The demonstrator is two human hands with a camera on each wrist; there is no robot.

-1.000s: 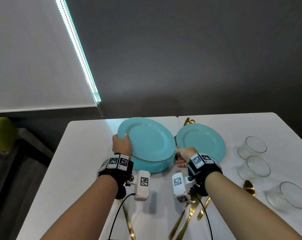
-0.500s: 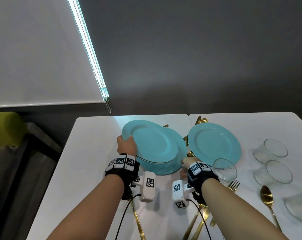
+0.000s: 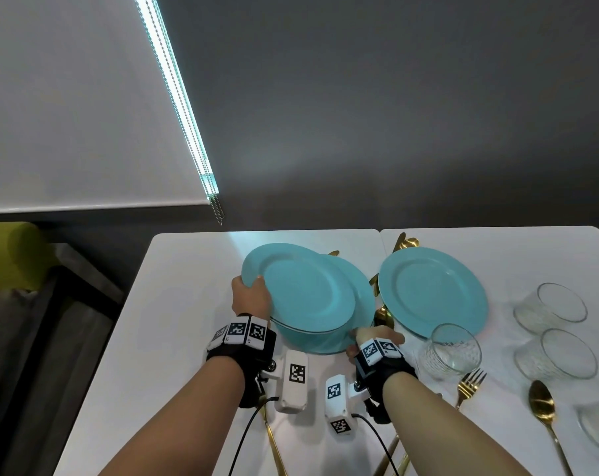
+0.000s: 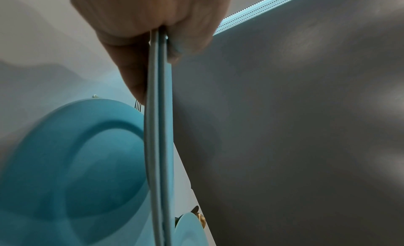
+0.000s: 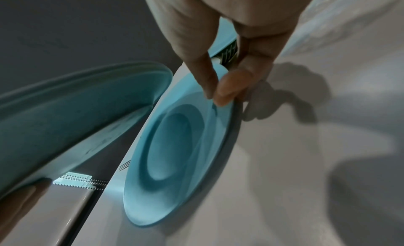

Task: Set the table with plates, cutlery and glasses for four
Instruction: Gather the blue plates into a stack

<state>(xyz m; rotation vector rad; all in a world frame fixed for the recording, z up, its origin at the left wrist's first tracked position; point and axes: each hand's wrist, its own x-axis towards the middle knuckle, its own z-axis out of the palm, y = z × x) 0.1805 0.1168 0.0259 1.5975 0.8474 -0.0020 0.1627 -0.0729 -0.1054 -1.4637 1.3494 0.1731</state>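
Note:
My left hand (image 3: pixel 251 295) grips the left rim of two stacked teal plates (image 3: pixel 301 290) and holds them tilted above the table. In the left wrist view their two rims (image 4: pixel 158 111) run edge-on out of my left hand (image 4: pixel 157 34). Under them a third teal plate (image 3: pixel 361 304) lies on the white table (image 3: pixel 188 304). My right hand (image 3: pixel 370 338) pinches its near right rim; in the right wrist view my thumb and finger (image 5: pixel 218 89) close on that plate (image 5: pixel 174 154). A fourth teal plate (image 3: pixel 432 290) lies flat to the right.
Several clear glasses stand at the right, the nearest (image 3: pixel 452 348) beside my right wrist. A gold fork (image 3: pixel 469 383) and a gold spoon (image 3: pixel 543 410) lie near them. More gold cutlery (image 3: pixel 382 314) lies between the plates and at the near edge (image 3: pixel 274 444). The table's left edge drops to a dark floor.
My left hand has drawn the two upper plates up and to the left, uncovering the bottom plate's right side. My right hand stays on the bottom plate's rim.

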